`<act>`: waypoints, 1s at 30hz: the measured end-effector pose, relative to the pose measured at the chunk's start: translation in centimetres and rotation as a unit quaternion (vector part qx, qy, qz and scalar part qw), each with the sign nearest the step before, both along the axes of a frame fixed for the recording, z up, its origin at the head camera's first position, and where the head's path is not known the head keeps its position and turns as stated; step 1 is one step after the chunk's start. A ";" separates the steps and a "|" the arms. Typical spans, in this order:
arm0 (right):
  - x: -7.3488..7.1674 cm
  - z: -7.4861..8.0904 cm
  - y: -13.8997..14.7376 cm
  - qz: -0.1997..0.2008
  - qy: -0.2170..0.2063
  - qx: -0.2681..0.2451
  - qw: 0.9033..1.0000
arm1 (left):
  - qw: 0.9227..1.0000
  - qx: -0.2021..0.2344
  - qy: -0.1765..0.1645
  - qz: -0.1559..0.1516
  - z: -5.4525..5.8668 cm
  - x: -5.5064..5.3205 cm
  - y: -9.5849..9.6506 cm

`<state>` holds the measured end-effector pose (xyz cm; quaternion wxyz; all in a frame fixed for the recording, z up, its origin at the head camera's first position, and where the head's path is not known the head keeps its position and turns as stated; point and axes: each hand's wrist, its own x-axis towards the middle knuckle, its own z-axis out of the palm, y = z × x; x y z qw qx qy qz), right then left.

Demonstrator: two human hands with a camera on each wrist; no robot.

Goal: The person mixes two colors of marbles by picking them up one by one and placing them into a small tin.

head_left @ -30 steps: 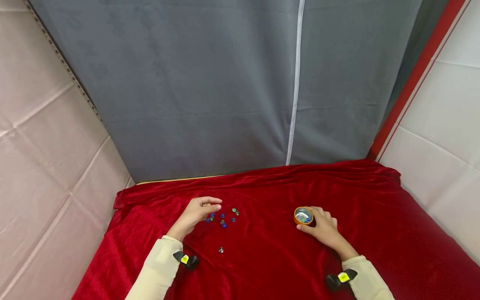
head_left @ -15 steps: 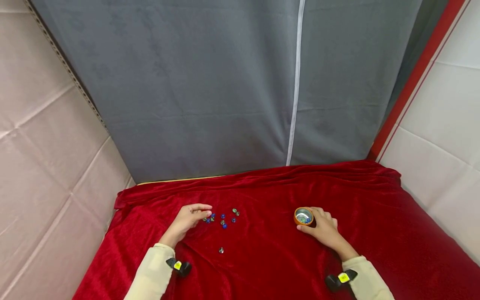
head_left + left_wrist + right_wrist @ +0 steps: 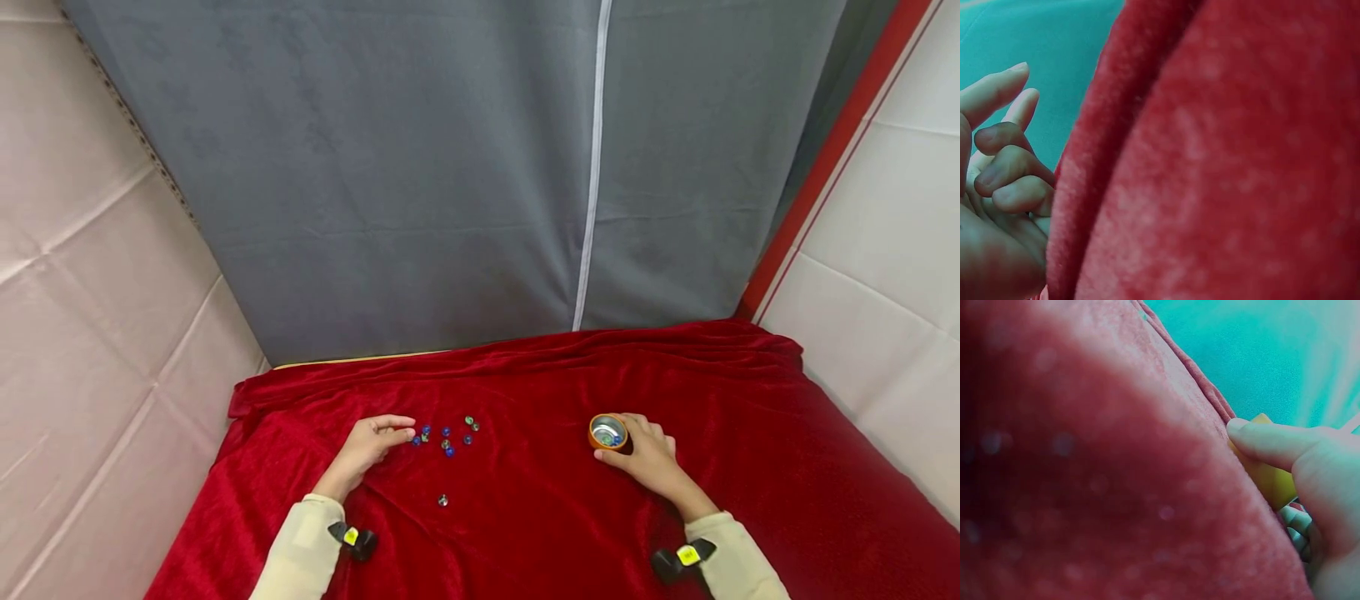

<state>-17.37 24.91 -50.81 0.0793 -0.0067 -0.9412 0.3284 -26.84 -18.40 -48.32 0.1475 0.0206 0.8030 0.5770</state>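
Observation:
My left hand hovers at the left end of several loose blue and green glass marbles. Thumb and index finger are extended with a gap between the tips; in the left wrist view the other fingers curl in, and no marble shows in the hand. A blue marble lies right beside the thumb tip. On the right, my right hand grips a small orange tin with a silvery inside, thumb on its near side. A few marbles sit in it. Its yellowish wall shows under the thumb in the right wrist view.
A single clear marble lies apart, closer to me. Wrinkled red velvet cloth covers the table. A grey curtain hangs behind it, with pale panels at the sides.
My left hand has drawn back to the left from above the marbles, bringing more of them into view. A green marble near its fingertips half a second ago is now hidden. The right hand stays put.

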 end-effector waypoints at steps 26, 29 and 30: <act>0.4 0.6 0.5 0.007 0.000 -0.002 1.000 | 0.998 -0.054 0.019 -0.017 -1.3 -0.6 0.0; 0.3 0.5 0.5 0.007 0.004 -0.002 1.000 | 0.998 -0.061 0.023 -0.015 -1.1 -0.6 0.2; 0.3 0.5 0.5 0.007 0.004 -0.001 1.000 | 0.998 -0.062 0.023 -0.014 -1.0 -0.6 0.2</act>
